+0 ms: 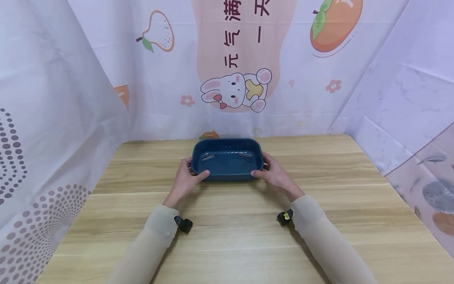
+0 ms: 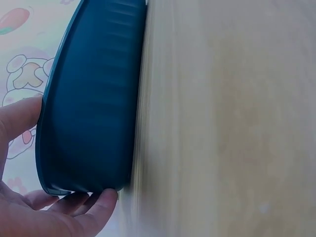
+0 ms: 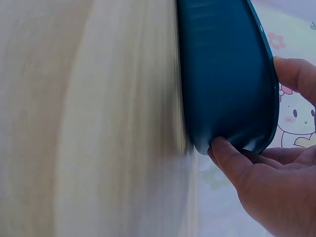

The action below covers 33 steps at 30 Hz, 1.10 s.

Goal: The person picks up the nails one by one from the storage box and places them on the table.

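Note:
A dark blue rectangular plastic basin (image 1: 227,165) stands toward the far edge of the wooden table, with pale thin lines inside near both ends; I cannot tell whether these are slots or separate things. My left hand (image 1: 186,174) holds its left end, the thumb on the near rim and the other fingers around the side. At the opposite end my right hand (image 1: 274,173) grips it the same way. Both wrist views show the basin's outer wall (image 2: 94,98) close against the tabletop, with fingertips (image 3: 224,148) low on its end. Most of its underside is hidden.
Bare wood of the table (image 1: 230,236) stretches between my forearms. Behind the far edge hangs a white curtain (image 1: 159,90) printed with fruit and a rabbit. More patterned cloth (image 1: 53,118) hangs along the left and right sides. A small black device sits on each wrist.

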Tool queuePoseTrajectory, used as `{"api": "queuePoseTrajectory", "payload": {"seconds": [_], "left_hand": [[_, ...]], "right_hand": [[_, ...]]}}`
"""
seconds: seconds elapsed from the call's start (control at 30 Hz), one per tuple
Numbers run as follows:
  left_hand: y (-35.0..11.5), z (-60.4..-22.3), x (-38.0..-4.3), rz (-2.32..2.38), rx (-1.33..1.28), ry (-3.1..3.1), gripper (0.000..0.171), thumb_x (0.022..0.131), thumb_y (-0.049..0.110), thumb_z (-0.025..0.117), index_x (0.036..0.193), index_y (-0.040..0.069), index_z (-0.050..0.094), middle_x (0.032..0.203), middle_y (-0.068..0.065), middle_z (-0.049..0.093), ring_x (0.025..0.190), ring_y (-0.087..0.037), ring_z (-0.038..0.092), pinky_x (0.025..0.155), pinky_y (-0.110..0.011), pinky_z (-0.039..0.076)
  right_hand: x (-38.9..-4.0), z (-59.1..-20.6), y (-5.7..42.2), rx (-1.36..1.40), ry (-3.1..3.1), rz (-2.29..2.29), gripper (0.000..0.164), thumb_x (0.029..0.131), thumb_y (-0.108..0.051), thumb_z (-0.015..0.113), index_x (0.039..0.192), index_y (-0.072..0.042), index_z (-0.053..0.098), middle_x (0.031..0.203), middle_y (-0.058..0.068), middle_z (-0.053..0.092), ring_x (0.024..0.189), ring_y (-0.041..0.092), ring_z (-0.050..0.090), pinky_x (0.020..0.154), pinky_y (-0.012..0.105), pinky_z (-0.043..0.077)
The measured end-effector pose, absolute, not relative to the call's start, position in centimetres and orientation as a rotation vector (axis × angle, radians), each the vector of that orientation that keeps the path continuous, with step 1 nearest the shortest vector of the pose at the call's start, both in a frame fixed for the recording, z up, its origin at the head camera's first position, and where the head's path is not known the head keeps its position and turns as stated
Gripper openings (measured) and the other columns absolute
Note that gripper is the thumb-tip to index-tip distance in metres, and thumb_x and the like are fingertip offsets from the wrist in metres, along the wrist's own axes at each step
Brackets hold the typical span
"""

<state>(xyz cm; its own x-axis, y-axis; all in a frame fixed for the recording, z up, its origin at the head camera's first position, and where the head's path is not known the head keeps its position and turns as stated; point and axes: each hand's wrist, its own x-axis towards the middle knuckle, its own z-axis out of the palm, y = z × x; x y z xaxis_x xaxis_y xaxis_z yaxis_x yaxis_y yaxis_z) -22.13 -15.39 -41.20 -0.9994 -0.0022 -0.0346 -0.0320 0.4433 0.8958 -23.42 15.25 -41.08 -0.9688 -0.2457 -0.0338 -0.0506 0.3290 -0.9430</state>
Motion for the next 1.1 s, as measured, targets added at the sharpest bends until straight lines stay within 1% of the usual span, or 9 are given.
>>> {"api": "queuePoseTrajectory", "payload": {"seconds": [0.13,0.33,0.47,0.8,1.1], "left_hand": [[-15.2,-41.2,-22.1,1.654,-0.040,2.642,0.079,0.086,0.030,0.072,0.144,0.005,0.025,0.138,-0.019,0.040,0.121,-0.033,0.048,0.097,-0.045,0.045],[-15.0,-41.4,-22.1,1.689,-0.044,2.629,0.079,0.085,0.027,0.073,0.144,0.006,0.025,0.137,-0.019,0.039,0.121,-0.033,0.047,0.098,-0.046,0.045],[-15.0,-41.5,-22.0,1.706,-0.062,2.630,0.079,0.085,0.027,0.073,0.144,0.006,0.025,0.136,-0.019,0.039,0.120,-0.033,0.048,0.098,-0.046,0.044],[-14.5,-41.3,-21.9,1.699,-0.051,2.630,0.079,0.084,0.028,0.074,0.143,0.006,0.025,0.137,-0.019,0.040,0.122,-0.034,0.047,0.100,-0.046,0.043],[-14.3,-41.5,-22.0,1.712,-0.099,2.617,0.078,0.085,0.026,0.074,0.143,0.008,0.025,0.138,-0.018,0.039,0.123,-0.034,0.046,0.100,-0.046,0.043]], "right_hand": [[-23.3,-41.0,15.4,-0.278,2.420,-1.706,0.082,0.086,-0.009,0.069,0.151,-0.006,0.020,0.150,0.021,0.030,0.134,0.040,0.035,0.105,0.048,0.036],[-23.4,-41.1,15.5,-0.277,2.416,-1.707,0.082,0.085,-0.010,0.070,0.151,-0.007,0.021,0.149,0.019,0.032,0.134,0.039,0.036,0.105,0.048,0.036],[-23.4,-41.1,15.4,-0.273,2.417,-1.698,0.082,0.085,-0.011,0.070,0.151,-0.008,0.021,0.150,0.018,0.031,0.133,0.038,0.036,0.105,0.047,0.036],[-23.2,-41.0,15.9,-0.263,2.442,-1.674,0.082,0.086,-0.011,0.069,0.152,-0.007,0.020,0.151,0.019,0.029,0.134,0.039,0.035,0.106,0.049,0.034],[-23.2,-40.9,16.0,-0.274,2.447,-1.670,0.081,0.086,-0.011,0.069,0.151,-0.007,0.021,0.148,0.020,0.034,0.133,0.039,0.037,0.105,0.049,0.035]]}}
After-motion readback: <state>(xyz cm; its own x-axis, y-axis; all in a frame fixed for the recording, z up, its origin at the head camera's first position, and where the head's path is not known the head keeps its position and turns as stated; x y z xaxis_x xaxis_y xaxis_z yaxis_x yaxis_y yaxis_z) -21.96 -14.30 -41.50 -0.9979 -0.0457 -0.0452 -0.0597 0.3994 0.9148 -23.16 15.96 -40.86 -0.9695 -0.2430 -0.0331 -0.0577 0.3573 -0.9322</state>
